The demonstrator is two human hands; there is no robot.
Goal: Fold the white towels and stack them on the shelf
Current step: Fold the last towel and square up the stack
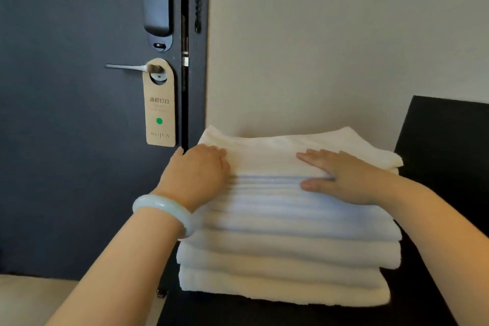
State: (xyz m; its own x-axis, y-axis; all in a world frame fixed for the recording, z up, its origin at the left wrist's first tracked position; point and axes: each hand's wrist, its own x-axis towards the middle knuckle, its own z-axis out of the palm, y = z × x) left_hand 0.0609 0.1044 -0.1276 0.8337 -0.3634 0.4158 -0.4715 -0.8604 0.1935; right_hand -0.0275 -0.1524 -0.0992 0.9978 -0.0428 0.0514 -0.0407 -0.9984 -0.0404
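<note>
A tall stack of several folded white towels (288, 251) sits on a black shelf (436, 286) against a pale wall. The top towel (270, 156) lies flat across the stack. My left hand (197, 174), with a pale bangle on its wrist, rests on the top towel's left front corner, its fingers bent over the edge. My right hand (341, 177) lies on the right part of the top towel, fingers straight on top and the thumb along the front fold.
A dark door (66, 114) stands to the left, with a silver lever handle (127, 67), an electronic lock and a beige hanging tag (159, 114). A black panel (447, 130) rises at the right of the stack. Pale floor shows at bottom left.
</note>
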